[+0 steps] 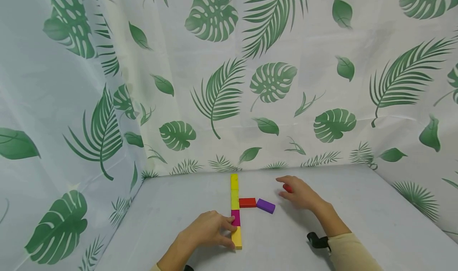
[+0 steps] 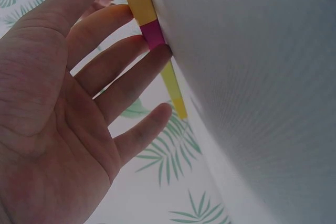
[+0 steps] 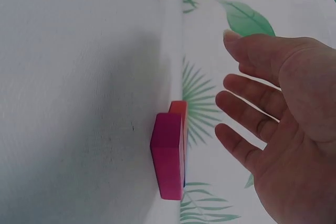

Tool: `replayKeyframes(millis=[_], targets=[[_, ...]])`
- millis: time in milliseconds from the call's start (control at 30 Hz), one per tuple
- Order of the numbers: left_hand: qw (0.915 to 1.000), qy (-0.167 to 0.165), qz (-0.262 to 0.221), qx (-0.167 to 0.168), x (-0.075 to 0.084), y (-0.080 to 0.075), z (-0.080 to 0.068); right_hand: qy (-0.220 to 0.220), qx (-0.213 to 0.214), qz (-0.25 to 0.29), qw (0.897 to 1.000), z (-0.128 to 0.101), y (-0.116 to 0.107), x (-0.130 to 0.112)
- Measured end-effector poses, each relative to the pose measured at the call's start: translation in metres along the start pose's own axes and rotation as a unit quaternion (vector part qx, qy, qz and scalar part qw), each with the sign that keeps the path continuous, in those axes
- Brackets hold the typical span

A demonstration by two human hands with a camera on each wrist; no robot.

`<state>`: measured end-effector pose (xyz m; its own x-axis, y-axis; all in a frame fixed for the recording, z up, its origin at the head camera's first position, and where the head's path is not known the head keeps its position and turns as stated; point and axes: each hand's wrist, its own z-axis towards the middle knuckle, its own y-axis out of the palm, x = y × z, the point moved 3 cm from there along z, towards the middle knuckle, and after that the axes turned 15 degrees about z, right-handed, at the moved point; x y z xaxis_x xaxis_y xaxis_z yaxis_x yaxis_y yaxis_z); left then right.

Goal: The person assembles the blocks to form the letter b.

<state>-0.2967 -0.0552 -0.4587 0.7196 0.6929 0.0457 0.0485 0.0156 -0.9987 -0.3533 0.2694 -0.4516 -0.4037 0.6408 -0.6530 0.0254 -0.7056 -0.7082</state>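
My left hand (image 1: 211, 229) touches the near part of a straight row of blocks from its left side. Its fingertips rest at a magenta block (image 1: 235, 217) and its thumb is beside the nearest, orange-yellow block (image 1: 236, 239). Beyond these, the row continues with a lime-yellow block (image 1: 234, 199) and a yellow block (image 1: 234, 181). My right hand (image 1: 298, 192) hovers with fingers spread and nothing in its grasp. A red block (image 1: 287, 188) shows between its thumb and fingers. The right wrist view has another magenta block (image 3: 167, 156) in front of an orange-red one (image 3: 179, 107).
A red block (image 1: 247, 202) extends sideways from the row, and a purple block (image 1: 266, 206) lies slanted at its right end. The white table (image 1: 171, 199) meets a leaf-printed curtain (image 1: 229, 104) at the back and sides.
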Motion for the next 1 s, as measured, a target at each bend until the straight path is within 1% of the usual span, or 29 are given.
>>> replayKeyframes(millis=[233,533,1000], targets=[[1.0000,0.001,0.000,0.004,0.000,-0.001,0.000,0.012,0.010,0.004,1.000,-0.002,-0.005,0.008],[1.0000,0.000,-0.003,0.008,0.000,0.000,-0.001,0.008,0.013,0.000,1.000,-0.004,-0.008,0.015],[1.0000,-0.001,0.003,0.006,0.000,0.000,-0.001,0.046,0.004,-0.004,0.999,-0.005,-0.007,0.024]])
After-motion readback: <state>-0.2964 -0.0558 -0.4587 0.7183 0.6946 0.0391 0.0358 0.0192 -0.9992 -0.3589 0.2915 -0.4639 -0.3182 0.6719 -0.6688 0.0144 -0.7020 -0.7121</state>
